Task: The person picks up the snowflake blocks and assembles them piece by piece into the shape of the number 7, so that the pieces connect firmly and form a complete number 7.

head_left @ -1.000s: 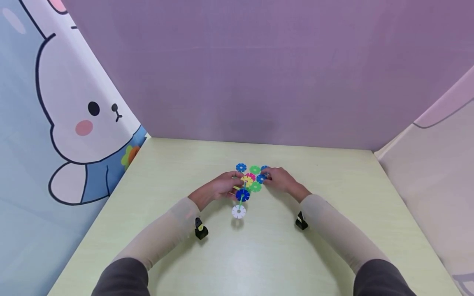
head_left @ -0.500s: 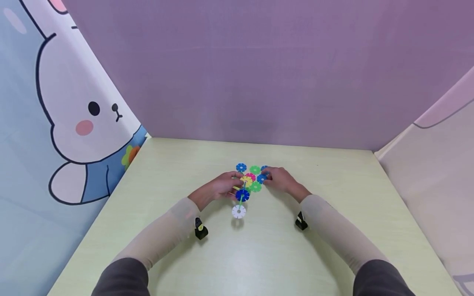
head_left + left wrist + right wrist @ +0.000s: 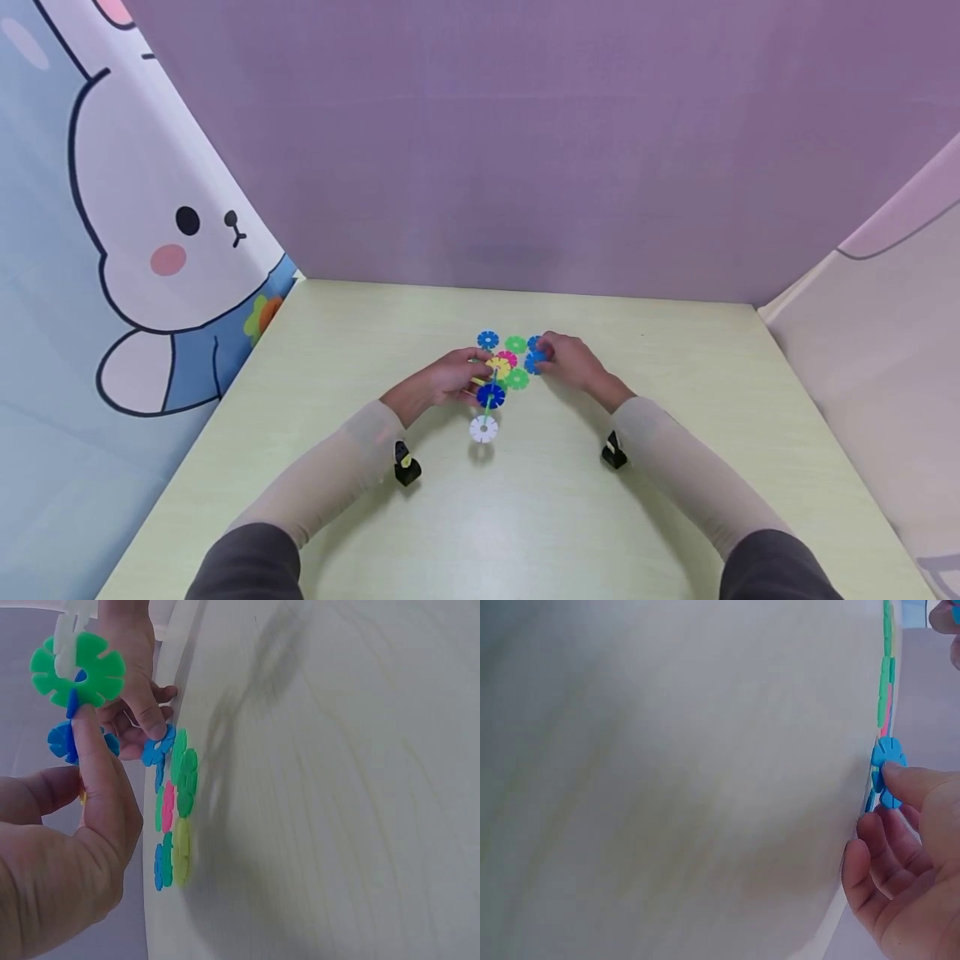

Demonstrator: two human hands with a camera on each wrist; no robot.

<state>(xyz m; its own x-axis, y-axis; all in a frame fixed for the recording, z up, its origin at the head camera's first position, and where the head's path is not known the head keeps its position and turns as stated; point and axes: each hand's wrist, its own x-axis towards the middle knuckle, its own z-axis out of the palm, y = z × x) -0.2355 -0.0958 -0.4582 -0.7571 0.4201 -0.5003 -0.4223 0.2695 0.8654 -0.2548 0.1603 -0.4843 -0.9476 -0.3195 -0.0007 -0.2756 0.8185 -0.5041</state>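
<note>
My left hand [image 3: 453,377] holds up a joined chain of slotted snowflake discs. A yellow disc [image 3: 499,367], a dark blue disc [image 3: 491,396] and a white disc [image 3: 483,429] belong to it, and a green disc [image 3: 109,666] shows in the left wrist view. My right hand [image 3: 573,364] pinches a light blue snowflake disc [image 3: 889,751] between thumb and fingers, low over the table. Another blue disc [image 3: 533,342] lies just behind it, partly covered by the fingers.
Loose discs lie on the pale table [image 3: 540,517] between the hands: a blue one [image 3: 488,339], green ones [image 3: 516,343] and a pink one [image 3: 507,358]. A purple wall [image 3: 525,150] rises behind, with printed cloth [image 3: 150,250] at the left.
My right hand has shifted slightly right, and the light blue disc in its fingers has come along. The left hand and its chain have stayed in place.
</note>
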